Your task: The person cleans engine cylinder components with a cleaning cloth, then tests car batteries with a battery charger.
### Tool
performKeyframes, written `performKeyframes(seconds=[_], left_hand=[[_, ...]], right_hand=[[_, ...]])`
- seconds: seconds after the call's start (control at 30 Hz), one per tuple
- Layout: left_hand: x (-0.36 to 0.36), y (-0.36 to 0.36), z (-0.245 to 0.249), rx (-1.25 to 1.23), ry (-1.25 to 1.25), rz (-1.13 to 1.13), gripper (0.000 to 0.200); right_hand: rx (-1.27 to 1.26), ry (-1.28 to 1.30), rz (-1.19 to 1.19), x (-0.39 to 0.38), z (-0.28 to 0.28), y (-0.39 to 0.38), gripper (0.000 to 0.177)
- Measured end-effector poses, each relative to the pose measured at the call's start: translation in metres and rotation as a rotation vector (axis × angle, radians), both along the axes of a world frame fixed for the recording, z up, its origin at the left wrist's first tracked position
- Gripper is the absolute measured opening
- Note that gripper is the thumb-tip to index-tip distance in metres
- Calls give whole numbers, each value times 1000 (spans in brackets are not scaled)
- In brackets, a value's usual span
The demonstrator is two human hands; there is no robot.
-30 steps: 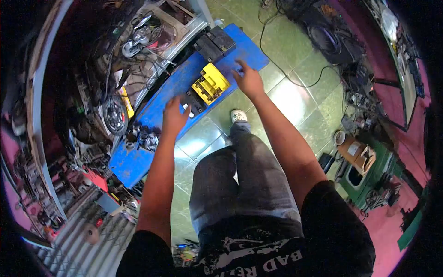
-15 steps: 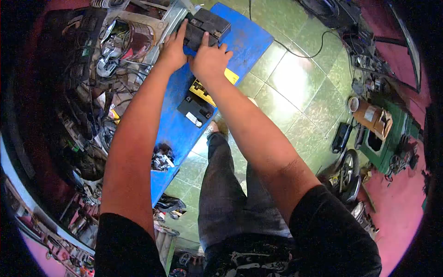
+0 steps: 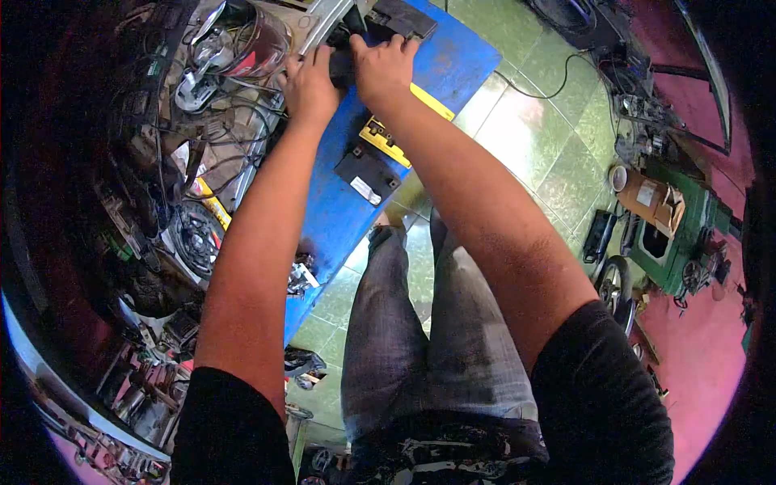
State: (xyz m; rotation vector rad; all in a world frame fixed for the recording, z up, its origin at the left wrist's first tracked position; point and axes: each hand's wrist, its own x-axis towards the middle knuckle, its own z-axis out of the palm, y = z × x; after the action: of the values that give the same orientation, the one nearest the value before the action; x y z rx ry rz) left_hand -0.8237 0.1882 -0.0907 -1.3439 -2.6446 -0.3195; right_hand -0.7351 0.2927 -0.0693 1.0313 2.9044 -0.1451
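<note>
At the far end of the blue bench [image 3: 319, 190], a dark block that looks like a black battery [image 3: 343, 69] sits between my hands, mostly covered by them. My left hand [image 3: 312, 87] grips its left side with bent fingers. My right hand [image 3: 383, 71] is closed over its right side, fingers pointing away from me. Just beyond lies another black battery or box [image 3: 402, 18]. Nearer to me stand a yellow battery [image 3: 385, 142], partly behind my right forearm, and a black battery [image 3: 368, 176] with a white label.
Metal parts and cables crowd the left side, with a round mirror-like part [image 3: 194, 90] and a metal rail [image 3: 323, 23] along the bench. Small metal pieces [image 3: 301, 279] lie at the bench's near end. Across the green tiled floor [image 3: 517, 137] is a cardboard box [image 3: 647, 198].
My hands have shifted from lying on top of the black boxes to gripping a dark block nearer me. The view has moved, so the bench appears further right.
</note>
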Motion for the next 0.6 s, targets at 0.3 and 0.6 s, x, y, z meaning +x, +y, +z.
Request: performKeyframes(seconds=[0.3, 0.6], left_hand=[[7, -32, 27, -24, -51, 4, 71], [47, -124, 131, 185, 19, -101, 81]], right_hand=[[187, 131, 327, 12, 12, 4, 51], [194, 403, 401, 93, 115, -72, 76]])
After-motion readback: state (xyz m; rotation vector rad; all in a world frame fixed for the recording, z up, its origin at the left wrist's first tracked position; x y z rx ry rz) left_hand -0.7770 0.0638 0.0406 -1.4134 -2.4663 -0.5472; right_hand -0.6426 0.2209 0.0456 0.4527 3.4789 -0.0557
